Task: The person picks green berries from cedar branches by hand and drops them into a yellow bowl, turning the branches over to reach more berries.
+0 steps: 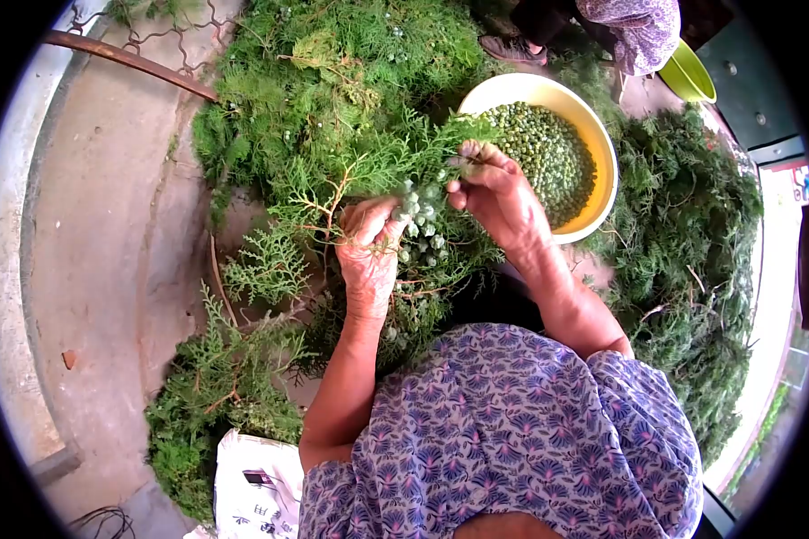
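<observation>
Green sprig [422, 220] x1 | L hand [368, 251] grips it | R hand [502, 205] fingers pinch it | yellow bowl [523, 83] x1

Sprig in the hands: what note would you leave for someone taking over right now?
Left hand grips the sprig low down; right hand pinches its berried tip.
The yellow bowl, just beyond the right hand, already holds many green berries.
The sprig bears more berries; cut greenery lies heaped all around.
Another person is beyond the bowl.
</observation>
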A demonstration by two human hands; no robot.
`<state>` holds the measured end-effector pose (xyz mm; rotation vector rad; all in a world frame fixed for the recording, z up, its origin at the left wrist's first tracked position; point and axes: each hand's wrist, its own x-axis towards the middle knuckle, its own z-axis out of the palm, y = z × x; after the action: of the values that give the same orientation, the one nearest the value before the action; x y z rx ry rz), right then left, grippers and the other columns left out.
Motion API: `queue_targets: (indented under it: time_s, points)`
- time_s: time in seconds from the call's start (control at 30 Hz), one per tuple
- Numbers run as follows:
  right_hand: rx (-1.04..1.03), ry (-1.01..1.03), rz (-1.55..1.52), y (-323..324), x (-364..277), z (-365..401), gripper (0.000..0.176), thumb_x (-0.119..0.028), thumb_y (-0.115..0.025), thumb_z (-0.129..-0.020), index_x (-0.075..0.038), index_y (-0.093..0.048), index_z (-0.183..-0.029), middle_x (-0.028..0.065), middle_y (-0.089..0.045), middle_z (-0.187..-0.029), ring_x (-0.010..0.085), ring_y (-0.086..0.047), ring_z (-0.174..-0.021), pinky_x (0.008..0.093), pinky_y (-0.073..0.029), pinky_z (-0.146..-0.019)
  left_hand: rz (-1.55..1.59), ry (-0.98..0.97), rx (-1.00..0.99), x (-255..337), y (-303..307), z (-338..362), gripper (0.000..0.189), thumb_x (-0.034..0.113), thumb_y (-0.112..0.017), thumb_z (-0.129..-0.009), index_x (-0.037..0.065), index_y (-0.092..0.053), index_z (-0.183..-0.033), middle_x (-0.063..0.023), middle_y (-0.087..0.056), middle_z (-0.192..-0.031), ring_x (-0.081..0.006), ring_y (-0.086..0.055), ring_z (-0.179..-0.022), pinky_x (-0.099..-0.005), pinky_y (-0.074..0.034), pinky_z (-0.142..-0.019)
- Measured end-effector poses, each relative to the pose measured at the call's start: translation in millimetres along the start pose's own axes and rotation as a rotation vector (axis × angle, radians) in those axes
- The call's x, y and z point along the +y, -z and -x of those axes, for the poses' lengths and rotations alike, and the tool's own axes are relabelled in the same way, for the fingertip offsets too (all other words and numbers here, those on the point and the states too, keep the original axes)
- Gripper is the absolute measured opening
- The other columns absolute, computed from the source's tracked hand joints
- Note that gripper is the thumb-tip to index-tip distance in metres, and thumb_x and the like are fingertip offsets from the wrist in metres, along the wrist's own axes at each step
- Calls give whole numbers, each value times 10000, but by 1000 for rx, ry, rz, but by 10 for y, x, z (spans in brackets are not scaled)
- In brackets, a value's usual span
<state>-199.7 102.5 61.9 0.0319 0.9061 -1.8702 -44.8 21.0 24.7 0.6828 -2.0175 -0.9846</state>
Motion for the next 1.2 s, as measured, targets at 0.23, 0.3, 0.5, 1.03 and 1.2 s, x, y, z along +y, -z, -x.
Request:
queue_targets:
  time_s: [0.23, 0.3, 0.5, 1.03, 1.2]
  points:
    - [-462, 549, 1088, -72, 75, 100, 236, 35, -590, -789, -20, -631, -1015, 97, -602, -947, 187, -607, -786, 289, -505, -680, 90, 31, -49, 28, 42, -25, 207, 42, -666, -769, 4, -618, -966, -59, -612, -911, -159, -550, -831, -280, -437, -757]
    - [-535, 720, 1193, -102, 142, 51, 285, 38, -601, -763, -32, -628, -1037, 109, -602, -945, 247, -612, -836, 309, -499, -717, 113, 72, -57, 43, 59, -16, 188, 46, -662, -776, 11, -620, -956, -55, -607, -907, -151, -550, -825, -278, -432, -753]
    - [-408, 895, 1343, -118, 237, 54, 206, 33, -610, -759, -8, -613, -960, 108, -592, -893, 215, -614, -744, 302, -492, -612, 186, 152, -52, 101, 73, -25, 154, 29, -669, -752, 45, -625, -898, -24, -621, -863, -168, -499, -803, -301, -406, -729]
    - [-412, 290, 1037, -113, 173, 9, 143, -140, -600, -856, -49, -639, -959, 36, -592, -790, 76, -521, -610, 209, -427, -534, 160, 108, -52, 63, 20, -19, 134, 70, -664, -779, 42, -636, -907, -29, -595, -772, -166, -480, -749, -306, -389, -702]
    - [-201, -34, 123, -40, 84, -86, 96, -124, -531, -894, -34, -567, -892, 17, -551, -670, 68, -447, -487, 188, -321, -407, 199, 156, -36, 34, 15, 20, 109, 62, -683, -750, 35, -652, -851, -33, -616, -744, -152, -483, -732, -293, -393, -671]
